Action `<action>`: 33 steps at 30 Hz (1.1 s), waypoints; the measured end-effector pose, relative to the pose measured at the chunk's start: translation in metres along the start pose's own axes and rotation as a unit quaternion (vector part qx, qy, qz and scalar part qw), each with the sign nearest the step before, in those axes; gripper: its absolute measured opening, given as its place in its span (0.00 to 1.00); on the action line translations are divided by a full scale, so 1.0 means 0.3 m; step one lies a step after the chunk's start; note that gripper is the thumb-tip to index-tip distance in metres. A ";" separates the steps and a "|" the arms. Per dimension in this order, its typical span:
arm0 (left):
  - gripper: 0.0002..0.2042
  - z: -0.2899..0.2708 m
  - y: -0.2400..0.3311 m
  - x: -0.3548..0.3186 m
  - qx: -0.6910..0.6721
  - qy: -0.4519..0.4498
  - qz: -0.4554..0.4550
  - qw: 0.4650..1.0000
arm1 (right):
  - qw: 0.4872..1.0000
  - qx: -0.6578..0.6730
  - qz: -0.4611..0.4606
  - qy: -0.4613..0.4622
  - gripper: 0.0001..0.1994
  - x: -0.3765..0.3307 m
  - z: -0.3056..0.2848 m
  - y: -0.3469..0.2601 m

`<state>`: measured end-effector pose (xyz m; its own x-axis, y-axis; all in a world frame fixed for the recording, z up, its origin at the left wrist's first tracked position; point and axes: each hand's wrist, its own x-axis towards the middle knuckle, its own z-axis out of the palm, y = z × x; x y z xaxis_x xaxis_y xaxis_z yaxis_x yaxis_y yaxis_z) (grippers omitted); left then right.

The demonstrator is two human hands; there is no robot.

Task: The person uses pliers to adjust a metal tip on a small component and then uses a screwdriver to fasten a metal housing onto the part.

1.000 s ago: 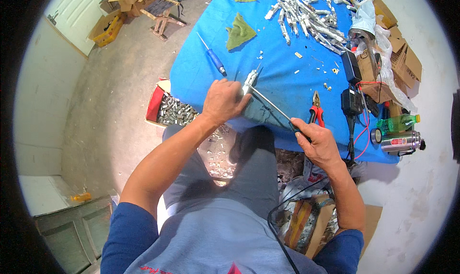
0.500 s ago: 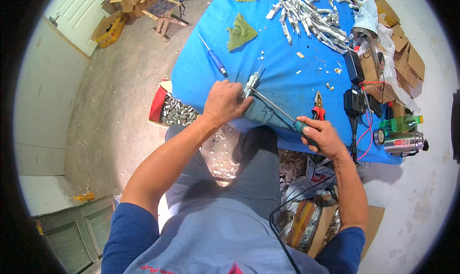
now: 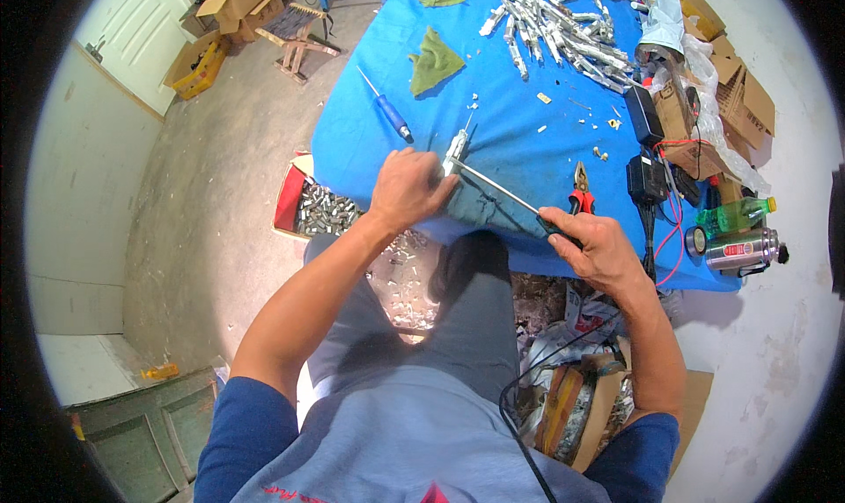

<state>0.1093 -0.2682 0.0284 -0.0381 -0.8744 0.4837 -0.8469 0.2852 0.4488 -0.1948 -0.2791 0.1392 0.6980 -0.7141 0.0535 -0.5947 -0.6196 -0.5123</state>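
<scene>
At the near edge of the blue-covered table, my left hand [image 3: 407,188] is closed on a small, slim silver-white part [image 3: 456,147] with a thin pin at its far end. My right hand [image 3: 597,246] grips the handle of a screwdriver [image 3: 497,186]. Its long metal shaft reaches left, and the tip meets the part beside my left fingers. Most of the handle is hidden under my right fingers. Pliers with red grips [image 3: 581,191] lie just beyond my right hand. A second screwdriver, blue-handled [image 3: 393,117], rests past my left hand.
Several similar silver-white parts [image 3: 563,32] are heaped at the far side. Green cloths [image 3: 433,63] lie left of them. Black adapters [image 3: 647,179], a steel flask [image 3: 741,249] and a green bottle [image 3: 738,214] line the right edge. A box of small metal pieces [image 3: 324,211] sits below left.
My right hand has rolled over on the screwdriver, covering more of its handle. The tip stays at the part, and my left hand keeps its hold. The whole view has shifted slightly.
</scene>
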 end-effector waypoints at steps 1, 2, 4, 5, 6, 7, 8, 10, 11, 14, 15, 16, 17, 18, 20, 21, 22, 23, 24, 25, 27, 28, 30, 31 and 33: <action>0.16 0.003 0.000 -0.001 0.002 -0.002 0.000 1.000 | 0.999 0.024 -0.024 0.012 0.18 0.003 0.012 0.024; 0.16 0.004 -0.002 -0.001 0.005 -0.003 -0.001 1.000 | 0.997 0.047 -0.049 0.025 0.18 0.012 0.013 0.031; 0.16 0.004 -0.004 -0.001 0.007 -0.003 0.000 1.000 | 0.992 0.111 0.045 -0.039 0.18 0.023 -0.020 0.021; 0.16 0.003 -0.005 -0.002 0.006 -0.002 0.001 1.000 | 0.983 0.142 0.092 -0.071 0.18 0.029 -0.036 0.013; 0.15 0.002 -0.005 -0.003 0.004 -0.001 0.002 1.000 | 0.971 0.182 0.125 -0.089 0.18 0.037 -0.046 0.013; 0.15 0.001 -0.005 -0.003 0.000 -0.003 0.003 1.000 | 0.957 0.222 0.157 -0.106 0.18 0.044 -0.055 0.014; 0.15 -0.002 -0.006 -0.005 -0.001 -0.006 0.003 1.000 | 0.939 0.262 0.188 -0.123 0.18 0.052 -0.061 0.013; 0.15 -0.006 -0.011 -0.014 -0.007 -0.008 0.007 1.000 | 0.905 0.301 0.235 -0.186 0.19 0.060 -0.072 -0.015; 0.15 0.002 -0.014 -0.017 -0.014 -0.009 0.014 1.000 | 0.898 0.316 0.244 -0.183 0.19 0.054 -0.045 -0.024; 0.17 0.019 -0.014 0.023 -0.012 0.010 0.023 1.000 | 0.933 0.273 0.206 -0.111 0.18 0.020 0.004 -0.005; 0.17 0.020 -0.011 0.008 -0.006 0.014 0.018 1.000 | 0.935 0.275 0.203 -0.096 0.17 0.018 -0.017 -0.033; 0.17 0.011 -0.012 -0.016 -0.008 0.003 0.003 1.000 | 0.936 0.276 0.201 -0.080 0.17 0.015 -0.031 -0.051; 0.16 0.000 -0.005 -0.017 -0.014 -0.001 -0.007 1.000 | 0.931 0.279 0.219 -0.088 0.19 0.000 -0.048 -0.056; 0.15 -0.006 -0.002 -0.019 -0.019 -0.005 -0.018 1.000 | 0.933 0.282 0.215 -0.065 0.20 -0.015 -0.049 -0.045; 0.15 -0.003 -0.012 -0.019 -0.025 -0.008 -0.021 0.999 | 0.936 0.286 0.205 -0.019 0.22 -0.034 -0.033 -0.010; 0.15 0.004 -0.012 -0.014 -0.031 -0.010 -0.021 0.999 | 0.947 0.264 0.177 0.052 0.22 -0.030 -0.006 0.015; 0.15 0.007 -0.011 -0.009 -0.035 -0.010 -0.018 0.999 | 0.952 0.239 0.147 0.122 0.22 -0.018 0.035 0.044; 0.15 0.010 -0.011 -0.007 -0.039 -0.013 -0.016 0.999 | 0.952 0.213 0.117 0.189 0.22 -0.004 0.058 0.058; 0.15 0.005 -0.013 -0.009 -0.039 -0.015 -0.015 0.999 | 0.959 0.177 0.130 0.178 0.22 0.022 0.059 0.051; 0.15 0.001 -0.013 -0.011 -0.039 -0.018 -0.019 0.999 | 0.966 0.140 0.143 0.167 0.23 0.060 0.054 0.041; 0.15 -0.004 -0.009 -0.005 -0.039 -0.027 -0.023 0.999 | 0.968 0.097 0.149 0.175 0.22 0.127 0.081 0.028; 0.15 -0.004 -0.009 -0.003 -0.050 -0.031 -0.025 0.998 | 0.970 0.094 0.113 0.195 0.22 0.163 0.110 0.029; 0.16 -0.006 -0.011 -0.006 -0.071 -0.038 -0.029 0.996 | 0.967 0.086 0.040 0.235 0.22 0.241 0.164 0.035; 0.15 -0.007 -0.011 -0.006 -0.073 -0.038 -0.030 0.996 | 0.969 0.094 0.037 0.225 0.22 0.277 0.177 0.037; 0.15 -0.007 -0.014 -0.009 -0.076 -0.041 -0.034 0.996 | 0.972 0.111 0.031 0.203 0.21 0.345 0.200 0.047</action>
<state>0.1140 -0.2662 0.0269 -0.0315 -0.9209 0.3885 -0.7589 0.2750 0.5903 -0.1070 -0.3422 0.0859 0.4219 -0.8456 0.3269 -0.4983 -0.5175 -0.6956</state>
